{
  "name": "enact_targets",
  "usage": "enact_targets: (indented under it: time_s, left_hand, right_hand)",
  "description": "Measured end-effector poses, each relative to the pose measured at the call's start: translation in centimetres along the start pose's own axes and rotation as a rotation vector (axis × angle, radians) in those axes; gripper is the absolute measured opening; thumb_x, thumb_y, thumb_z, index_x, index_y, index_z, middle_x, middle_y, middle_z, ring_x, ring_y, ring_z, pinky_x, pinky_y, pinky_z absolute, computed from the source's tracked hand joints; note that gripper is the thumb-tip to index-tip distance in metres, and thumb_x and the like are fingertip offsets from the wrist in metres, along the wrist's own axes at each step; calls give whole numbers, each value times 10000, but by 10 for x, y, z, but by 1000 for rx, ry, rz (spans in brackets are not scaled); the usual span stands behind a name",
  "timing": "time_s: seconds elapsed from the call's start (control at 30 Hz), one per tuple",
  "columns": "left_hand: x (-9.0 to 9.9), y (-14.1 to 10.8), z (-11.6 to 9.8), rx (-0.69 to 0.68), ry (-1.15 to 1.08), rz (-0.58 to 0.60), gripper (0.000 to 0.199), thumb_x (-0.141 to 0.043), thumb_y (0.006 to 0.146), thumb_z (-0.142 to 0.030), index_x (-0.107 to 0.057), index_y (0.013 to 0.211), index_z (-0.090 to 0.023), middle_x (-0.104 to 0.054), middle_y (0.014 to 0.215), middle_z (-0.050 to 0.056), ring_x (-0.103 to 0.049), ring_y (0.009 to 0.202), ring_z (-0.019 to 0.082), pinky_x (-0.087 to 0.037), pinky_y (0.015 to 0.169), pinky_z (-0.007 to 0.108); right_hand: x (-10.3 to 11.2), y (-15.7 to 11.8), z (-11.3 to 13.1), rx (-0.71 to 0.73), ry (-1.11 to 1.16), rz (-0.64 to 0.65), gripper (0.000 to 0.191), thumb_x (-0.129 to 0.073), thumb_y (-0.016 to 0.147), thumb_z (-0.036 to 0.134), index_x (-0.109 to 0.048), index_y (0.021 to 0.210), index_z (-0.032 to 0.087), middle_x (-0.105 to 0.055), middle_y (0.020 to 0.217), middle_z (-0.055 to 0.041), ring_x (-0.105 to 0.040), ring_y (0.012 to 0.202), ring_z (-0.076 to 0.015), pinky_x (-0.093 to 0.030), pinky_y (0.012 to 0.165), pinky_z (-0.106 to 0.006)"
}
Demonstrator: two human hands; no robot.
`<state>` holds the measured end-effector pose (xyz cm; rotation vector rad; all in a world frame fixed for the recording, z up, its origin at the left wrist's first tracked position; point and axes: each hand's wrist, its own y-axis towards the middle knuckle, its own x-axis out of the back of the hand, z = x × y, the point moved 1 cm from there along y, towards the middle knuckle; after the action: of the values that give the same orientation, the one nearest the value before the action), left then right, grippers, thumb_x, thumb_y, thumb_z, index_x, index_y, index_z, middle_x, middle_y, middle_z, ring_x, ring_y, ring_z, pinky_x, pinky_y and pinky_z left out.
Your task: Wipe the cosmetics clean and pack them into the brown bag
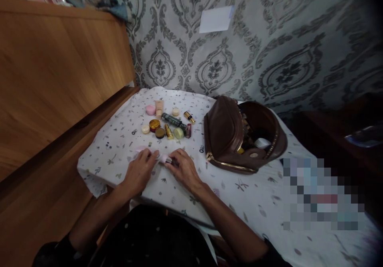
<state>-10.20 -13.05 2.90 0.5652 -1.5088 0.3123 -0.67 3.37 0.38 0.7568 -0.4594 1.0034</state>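
Observation:
My right hand is closed around a small bottle with a pale pink body and a shiny silver part, near the front edge of the cloth-covered table. Just left of it, my left hand has its fingers pinched at a thin, pale pink item, partly hidden by the fingers. Beyond both hands lie a dark green bottle, a gold-lidded jar, a pink jar, a beige tube, a gold bottle and several other small cosmetics.
An open brown bag holding several items sits right of the cosmetics. Wooden furniture rises at the left. Patterned wallpaper stands behind the table, with a white card on it. A blurred-out patch covers the table's right side.

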Motion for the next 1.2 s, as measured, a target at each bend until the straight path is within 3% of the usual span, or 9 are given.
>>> enact_targets:
  time_s: [0.17,0.37,0.57,0.7,0.83,1.0,1.2]
  left_hand:
    - [7,3,40,136,60,-24,367,-376,993,-232,-496,1339,-262,-519,1109,82,-561,984,229,-493,659,301]
    - [13,6,50,197,39,-19,344,-373,1001,-271,-538,1302,-259,-523,1083,64,-583,924,207,-475,656,284]
    - [15,9,38,157,25,-99,344,-403,992,-262,-526,1312,-236,-540,1084,74,-578,950,206,-470,647,265]
    - [8,9,8,26,-23,-114,331,-394,995,-269,-520,1301,-272,-554,1073,50,-564,951,184,-474,682,249]
    - [0,7,-18,-55,-44,-61,368,-353,1008,-263,-457,1361,-267,-561,1081,59,-555,1013,200,-484,708,264]
    - [2,12,-18,-35,-103,-18,343,-355,1003,-247,-472,1325,-251,-551,1109,73,-551,1016,210,-497,741,304]
    - [1,17,-13,-18,-93,30,342,-357,1001,-248,-472,1323,-274,-538,1119,55,-531,1062,215,-494,744,290]
  right_hand:
    - [2,0,1,-32,-25,30,114,-691,830,224,-644,923,178,-584,852,-36,-545,790,-187,-424,720,-295]
    - [2,-2,1,4,-32,14,174,-665,853,239,-644,1019,191,-626,904,-54,-560,829,-202,-438,753,-307]
    - [5,-1,6,-29,41,7,135,-596,896,289,-645,958,179,-655,841,-48,-574,757,-186,-426,704,-283]
    - [8,0,11,-95,126,63,245,-482,956,344,-637,866,178,-621,690,-3,-530,610,-141,-368,596,-247]
    - [8,0,11,-61,78,50,252,-442,969,320,-625,874,175,-622,716,-13,-530,631,-147,-374,616,-254]
    - [5,-1,8,-7,-3,13,141,-539,926,268,-618,1005,183,-632,919,-63,-571,846,-197,-443,777,-308]
    - [2,0,3,-49,-30,66,195,-640,832,149,-632,1019,206,-551,939,-31,-560,831,-177,-465,755,-289]
